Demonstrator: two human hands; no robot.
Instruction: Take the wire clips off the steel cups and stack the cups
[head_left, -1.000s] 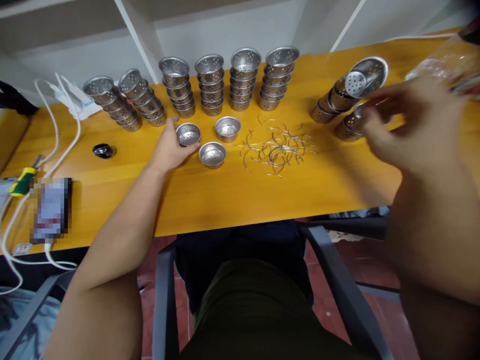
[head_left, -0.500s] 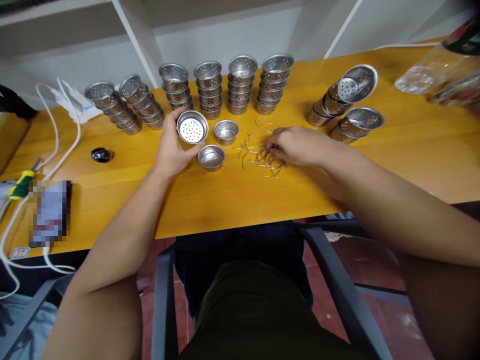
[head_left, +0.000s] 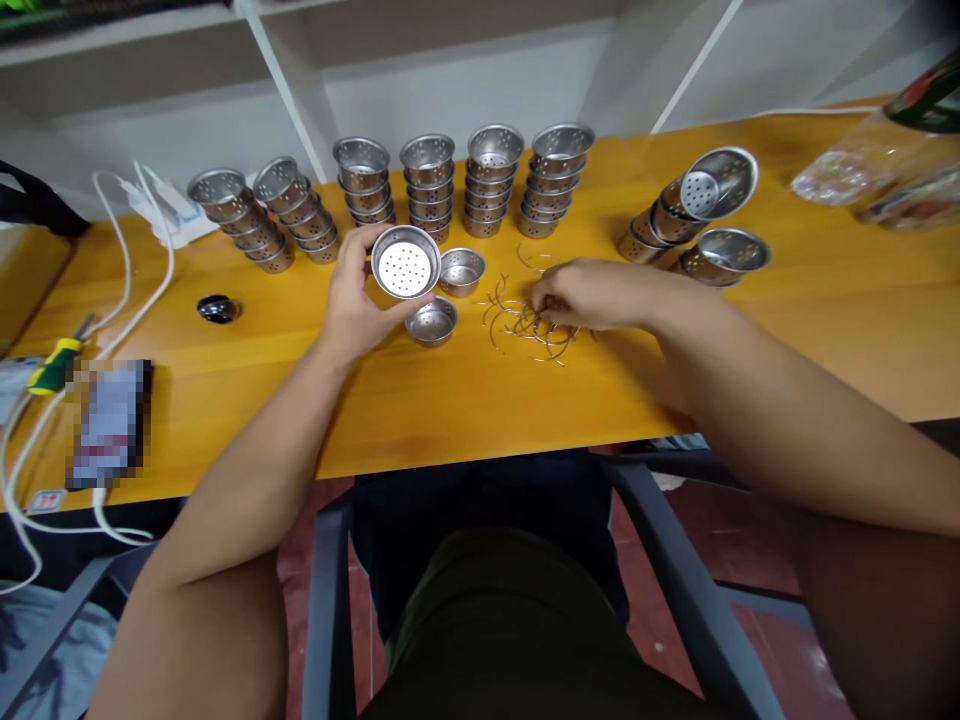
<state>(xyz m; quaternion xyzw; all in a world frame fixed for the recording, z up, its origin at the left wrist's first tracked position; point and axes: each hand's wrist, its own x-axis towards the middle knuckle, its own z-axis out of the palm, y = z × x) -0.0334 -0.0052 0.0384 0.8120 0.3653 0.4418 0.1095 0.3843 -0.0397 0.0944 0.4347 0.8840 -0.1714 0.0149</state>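
Observation:
My left hand (head_left: 358, 300) grips a perforated metal cup (head_left: 406, 262) by its side, tilted so that its holed bottom faces me. Below and right of it, two small perforated cups stand on the table: a nearer cup (head_left: 433, 323), partly covered by my thumb, and a farther cup (head_left: 461, 272). My right hand (head_left: 581, 295) is closed in a pinch at a loose pile of thin curved wires (head_left: 517, 322). Its fingertips reach down among the wires; what they hold, if anything, is hidden.
Several stacks of perforated cups (head_left: 495, 185) line the back of the yellow table (head_left: 480, 420). Leaning stacks (head_left: 652, 225) stand at the right, near a plastic bottle (head_left: 840, 180). Leftward lie a black shiny object (head_left: 218, 309), a phone (head_left: 109, 425), a screwdriver (head_left: 56, 366) and white cables (head_left: 161, 270).
The cup in my left hand has moved slightly right and now overlaps the two small cups more. My right hand stays at the wires, some of which have shifted. The view has tilted slightly.

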